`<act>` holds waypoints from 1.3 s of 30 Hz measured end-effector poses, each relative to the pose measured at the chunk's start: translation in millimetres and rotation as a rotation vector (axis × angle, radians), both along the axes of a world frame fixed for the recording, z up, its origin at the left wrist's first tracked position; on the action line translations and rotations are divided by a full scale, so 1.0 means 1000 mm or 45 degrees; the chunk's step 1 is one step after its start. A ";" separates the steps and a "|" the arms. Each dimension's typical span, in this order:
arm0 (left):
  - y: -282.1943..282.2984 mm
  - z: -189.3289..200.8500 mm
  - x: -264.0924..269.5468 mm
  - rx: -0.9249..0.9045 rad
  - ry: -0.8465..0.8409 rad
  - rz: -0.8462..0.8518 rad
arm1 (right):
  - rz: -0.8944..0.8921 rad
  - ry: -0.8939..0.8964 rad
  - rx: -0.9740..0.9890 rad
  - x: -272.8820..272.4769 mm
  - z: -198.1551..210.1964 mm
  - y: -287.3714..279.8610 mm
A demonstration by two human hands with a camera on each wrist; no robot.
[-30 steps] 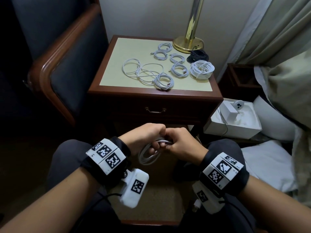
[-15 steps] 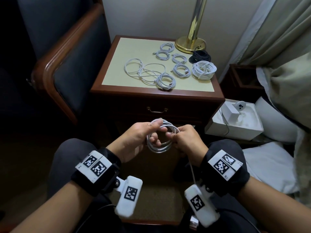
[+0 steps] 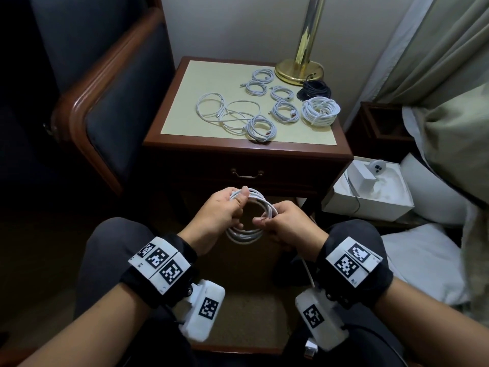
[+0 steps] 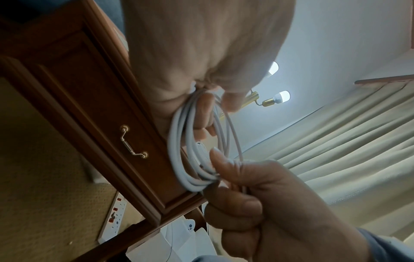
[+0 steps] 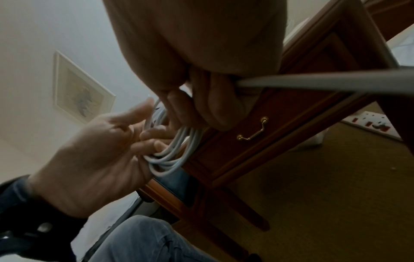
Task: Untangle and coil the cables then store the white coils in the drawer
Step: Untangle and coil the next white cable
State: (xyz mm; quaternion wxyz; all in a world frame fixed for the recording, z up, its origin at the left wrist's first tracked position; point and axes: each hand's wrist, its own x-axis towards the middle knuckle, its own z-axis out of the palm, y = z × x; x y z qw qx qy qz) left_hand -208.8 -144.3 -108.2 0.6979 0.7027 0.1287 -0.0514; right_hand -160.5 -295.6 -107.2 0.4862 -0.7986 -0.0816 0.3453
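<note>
Left hand (image 3: 219, 211) pinches the top of the white cable coil (image 3: 250, 217), held over the lap before the closed drawer (image 3: 246, 174). Right hand (image 3: 284, 225) grips its right side, a loose tail (image 3: 308, 271) hanging below.
Risk: springy, smooth round loops could slip and unwind if either pinch eases.

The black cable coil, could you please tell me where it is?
In the head view, the black cable coil lies at the nightstand's back right, between the brass lamp base and the big white coil.
</note>
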 end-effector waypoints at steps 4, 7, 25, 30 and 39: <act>0.001 0.005 0.004 -0.027 0.066 0.153 | 0.131 -0.098 0.021 0.003 0.001 -0.001; 0.000 0.003 0.007 -0.014 0.119 0.232 | 0.170 -0.178 -0.004 0.003 0.000 0.001; -0.004 0.014 -0.002 -0.249 0.188 -0.007 | 0.006 -1.057 -0.005 0.028 -0.002 -0.018; -0.007 0.015 0.001 -0.328 0.176 -0.020 | -0.113 -0.890 0.142 0.021 -0.008 -0.011; -0.009 0.009 0.009 -0.274 0.051 0.136 | -0.403 0.375 0.881 0.015 0.007 -0.005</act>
